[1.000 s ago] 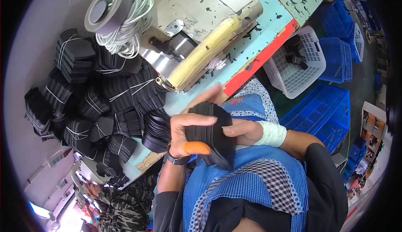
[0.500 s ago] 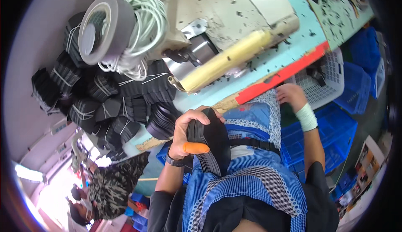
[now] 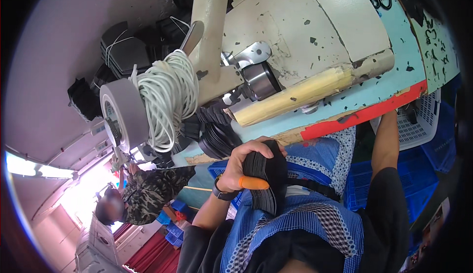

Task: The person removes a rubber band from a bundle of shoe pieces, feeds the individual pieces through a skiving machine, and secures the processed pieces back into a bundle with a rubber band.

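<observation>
My left hand [image 3: 246, 162] is wrapped around a thick stack of flat black pieces [image 3: 272, 174], held above my lap. An orange finger cot [image 3: 253, 183] covers one of its digits and lies across the side of the stack. My right forearm [image 3: 386, 147] reaches up to the red-marked table edge, beside a white plastic basket [image 3: 424, 123]. The right hand itself is hidden under that edge, so what it touches does not show. A patterned blue apron [image 3: 308, 219] covers my lap.
A beige machine [image 3: 209, 41] with a metal roller [image 3: 262, 81] stands on the light-blue table [image 3: 276, 125]. A white cord coil [image 3: 167, 96] hangs by a grey wheel [image 3: 125, 113]. Bundled black pieces [image 3: 125, 51] pile up behind. Blue crates [image 3: 362, 184] sit at right; a person in camouflage [image 3: 157, 194] is at left.
My right hand has gone up and out of sight beneath the table edge by the white basket. The left hand still grips the black stack. The view has shifted.
</observation>
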Demonstrator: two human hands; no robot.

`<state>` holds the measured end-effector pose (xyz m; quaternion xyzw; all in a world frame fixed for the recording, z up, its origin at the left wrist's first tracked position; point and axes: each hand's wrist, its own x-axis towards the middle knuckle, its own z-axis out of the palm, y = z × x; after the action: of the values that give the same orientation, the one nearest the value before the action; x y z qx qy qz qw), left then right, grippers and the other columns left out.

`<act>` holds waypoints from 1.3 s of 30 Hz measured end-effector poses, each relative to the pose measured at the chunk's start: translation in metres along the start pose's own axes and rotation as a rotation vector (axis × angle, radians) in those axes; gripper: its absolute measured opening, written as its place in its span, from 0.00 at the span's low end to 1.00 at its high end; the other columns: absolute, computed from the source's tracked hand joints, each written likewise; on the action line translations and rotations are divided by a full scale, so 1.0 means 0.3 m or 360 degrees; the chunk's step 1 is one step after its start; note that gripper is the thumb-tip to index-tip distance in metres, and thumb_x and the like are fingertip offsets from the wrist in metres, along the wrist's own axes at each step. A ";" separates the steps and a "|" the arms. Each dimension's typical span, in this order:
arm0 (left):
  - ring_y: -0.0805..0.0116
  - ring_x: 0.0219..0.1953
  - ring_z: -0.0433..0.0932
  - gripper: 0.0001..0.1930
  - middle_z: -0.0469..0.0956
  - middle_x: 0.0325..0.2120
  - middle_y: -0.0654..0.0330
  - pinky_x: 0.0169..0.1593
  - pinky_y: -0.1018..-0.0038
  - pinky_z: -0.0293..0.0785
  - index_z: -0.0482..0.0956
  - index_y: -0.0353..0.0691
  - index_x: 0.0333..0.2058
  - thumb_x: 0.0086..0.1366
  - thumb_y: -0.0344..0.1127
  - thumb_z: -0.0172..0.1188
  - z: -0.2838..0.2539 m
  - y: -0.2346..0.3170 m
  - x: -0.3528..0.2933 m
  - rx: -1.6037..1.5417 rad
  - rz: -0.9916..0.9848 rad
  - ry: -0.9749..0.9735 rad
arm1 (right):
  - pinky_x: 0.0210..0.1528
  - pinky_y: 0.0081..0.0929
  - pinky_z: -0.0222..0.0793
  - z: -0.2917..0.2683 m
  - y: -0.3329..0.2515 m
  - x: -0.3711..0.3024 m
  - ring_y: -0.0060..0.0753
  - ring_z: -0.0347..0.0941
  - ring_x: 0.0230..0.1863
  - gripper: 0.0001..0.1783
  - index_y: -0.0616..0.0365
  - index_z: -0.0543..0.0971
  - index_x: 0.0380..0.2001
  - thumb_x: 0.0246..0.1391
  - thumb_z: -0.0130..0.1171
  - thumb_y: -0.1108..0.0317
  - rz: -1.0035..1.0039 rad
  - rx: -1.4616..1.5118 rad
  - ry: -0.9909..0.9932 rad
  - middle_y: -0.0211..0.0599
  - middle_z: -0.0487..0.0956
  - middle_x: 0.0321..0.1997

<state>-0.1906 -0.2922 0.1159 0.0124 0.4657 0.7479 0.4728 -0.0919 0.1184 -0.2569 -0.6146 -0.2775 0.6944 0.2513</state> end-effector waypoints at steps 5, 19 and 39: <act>0.52 0.51 0.74 0.29 0.73 0.47 0.44 0.56 0.61 0.69 0.74 0.37 0.44 0.41 0.31 0.76 -0.029 0.002 -0.011 0.0101 0.0001 -0.0040 | 0.23 0.25 0.70 -0.022 -0.071 -0.095 0.25 0.74 0.26 0.12 0.55 0.75 0.37 0.60 0.54 0.58 -0.0019 -0.0027 -0.0039 0.33 0.77 0.29; 0.42 0.53 0.71 0.33 0.69 0.49 0.41 0.52 0.50 0.74 0.69 0.44 0.43 0.40 0.40 0.79 -0.091 0.077 0.033 -0.0318 0.0674 -0.0135 | 0.59 0.30 0.64 0.263 -0.265 -1.506 0.34 0.71 0.55 0.34 0.71 0.61 0.62 0.61 0.51 0.58 0.0664 -0.0511 -0.2282 0.47 0.63 0.64; 0.71 0.39 0.81 0.12 0.79 0.40 0.55 0.41 0.78 0.80 0.72 0.32 0.48 0.67 0.29 0.53 -0.330 0.315 0.125 0.0662 -0.0676 0.0195 | 0.47 0.25 0.74 0.393 -0.206 -1.595 0.26 0.76 0.43 0.19 0.68 0.73 0.50 0.62 0.53 0.64 0.1125 -0.0754 -0.1638 0.39 0.79 0.44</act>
<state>-0.3225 -0.3443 0.1107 -0.0339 0.6286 0.5203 0.5771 -0.1518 -0.1762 0.1383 -0.2975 -0.2889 0.8599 -0.2977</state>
